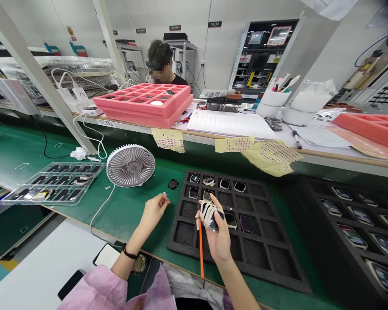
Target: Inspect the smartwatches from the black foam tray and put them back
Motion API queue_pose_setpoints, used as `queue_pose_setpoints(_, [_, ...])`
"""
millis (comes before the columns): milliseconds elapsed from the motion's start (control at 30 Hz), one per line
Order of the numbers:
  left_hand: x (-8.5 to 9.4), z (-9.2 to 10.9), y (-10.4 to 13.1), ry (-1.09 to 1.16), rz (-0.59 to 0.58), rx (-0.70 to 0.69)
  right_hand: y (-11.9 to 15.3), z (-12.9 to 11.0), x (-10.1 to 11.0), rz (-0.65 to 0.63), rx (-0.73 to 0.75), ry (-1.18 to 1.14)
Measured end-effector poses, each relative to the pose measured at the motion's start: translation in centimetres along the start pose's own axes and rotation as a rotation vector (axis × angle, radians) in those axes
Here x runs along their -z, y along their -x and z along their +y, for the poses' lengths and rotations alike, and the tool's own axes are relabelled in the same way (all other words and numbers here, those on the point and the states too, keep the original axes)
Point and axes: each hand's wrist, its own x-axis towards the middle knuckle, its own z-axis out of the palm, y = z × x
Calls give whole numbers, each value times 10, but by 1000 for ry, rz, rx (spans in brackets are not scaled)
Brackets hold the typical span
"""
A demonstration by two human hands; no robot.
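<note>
My left hand (153, 212) is closed in a pinch above the green mat, with a small silvery piece (164, 195) at its fingertips. Just beyond it lies a dark, rounded watch-sized part (173, 184). Over the black foam tray (184, 211), my right hand (220, 239) is wrapped round a cream-and-dark striped bundle (209, 214), which looks like several watch cases stacked together. A thin orange stick (201, 254) hangs below those fingers; how it is held is hidden. Square watches (240, 186) sit in some of the tray's compartments, partly covered by my right hand.
A white fan (131, 165) stands left of my hands, its cable crossing the mat. Farther left is a clear plastic tray (100, 170). More watches fill a black tray (313, 206) at right. Pink foam trays (142, 114) rest on the shelf; a person (161, 64) sits behind.
</note>
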Motion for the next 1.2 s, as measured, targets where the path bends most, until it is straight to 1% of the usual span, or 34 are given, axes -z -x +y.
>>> queue_pose_setpoints(33, [3,8,4,94,13,-49,0,0,-1,2,-5,-6])
queue_pose_setpoints(100, [11,26,15,302,31,-188,0,0,-3,11,-15,-7])
queue_pose_setpoints(133, [15,36,20,392,18,-264,0,0,-4,19,-17,-1])
queue_pose_setpoints(200, [22,54,28,543,-71,-384,1,-1,-6,45,-13,26])
queue_pose_setpoints(233, [24,62,31,610,-119,-391,1,-1,-7,59,-12,43])
queue_pose_setpoints(300, [24,73,35,742,-169,-325,1,-2,-7,87,-17,75])
queue_pose_setpoints(400, [18,80,35,896,-167,-216,2,-3,-7,108,-34,119])
queue_pose_setpoints(467, [13,81,33,959,-176,-220,2,-2,-5,115,-36,128])
queue_pose_setpoints(533, [10,81,33,965,-171,-262,2,-1,-4,113,-33,118])
queue_pose_setpoints(633, [10,84,34,885,-122,-333,2,1,0,95,-33,126])
queue_pose_setpoints(800, [10,87,36,807,-41,-398,3,4,5,87,-7,250])
queue_pose_setpoints(933, [11,89,37,815,6,-391,3,4,7,62,20,266])
queue_pose_setpoints(1033, [10,89,37,816,7,-409,2,3,7,55,14,257])
queue_pose_setpoints(1200, [3,91,40,792,39,-430,3,2,5,70,6,259])
